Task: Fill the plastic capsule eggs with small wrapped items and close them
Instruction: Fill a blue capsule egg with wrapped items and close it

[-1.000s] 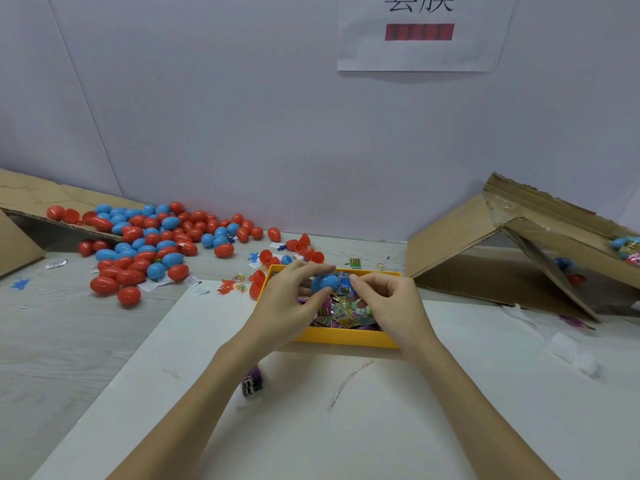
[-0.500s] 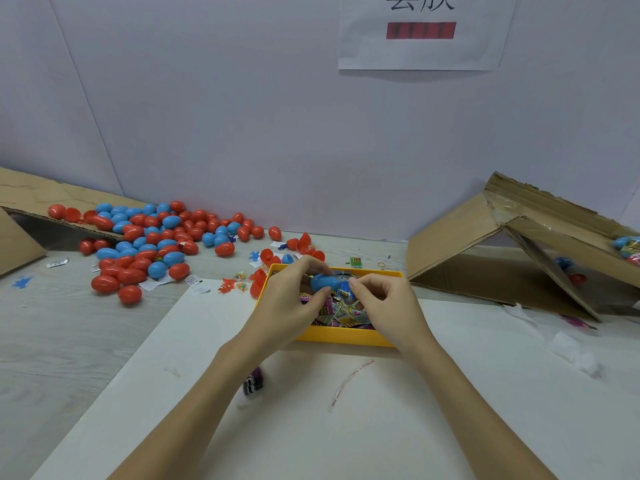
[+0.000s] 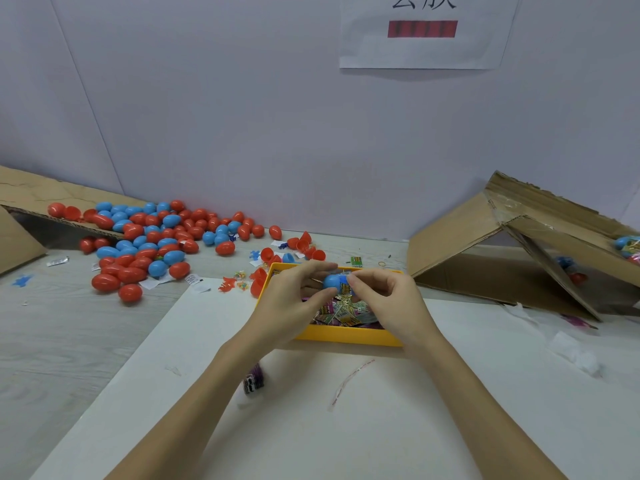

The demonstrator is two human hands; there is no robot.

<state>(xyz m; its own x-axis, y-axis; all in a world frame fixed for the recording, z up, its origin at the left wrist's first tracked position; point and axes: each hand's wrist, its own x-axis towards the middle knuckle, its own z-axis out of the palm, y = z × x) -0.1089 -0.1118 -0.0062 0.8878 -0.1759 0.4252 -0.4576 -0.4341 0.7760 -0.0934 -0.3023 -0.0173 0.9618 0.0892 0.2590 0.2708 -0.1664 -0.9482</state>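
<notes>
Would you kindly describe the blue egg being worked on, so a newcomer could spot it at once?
Find the yellow tray of wrapped items at the table's centre. Just above its contents, the left hand grips a blue egg while the right hand pinches at its right end. It is the only egg held up; the others lie piled at the left.

There is only one view, from a camera worn on the person's head. It looks forward and down across the counter point(image 3: 69, 341) toward the pale wall point(image 3: 242, 116), where a paper sign point(image 3: 422, 32) is cut by the top edge. The wide lens bends the edges (the wall seams lean). Both forearms enter from the bottom edge, and the hands meet near the centre, over a yellow tray point(image 3: 346, 336), close to the camera.
</notes>
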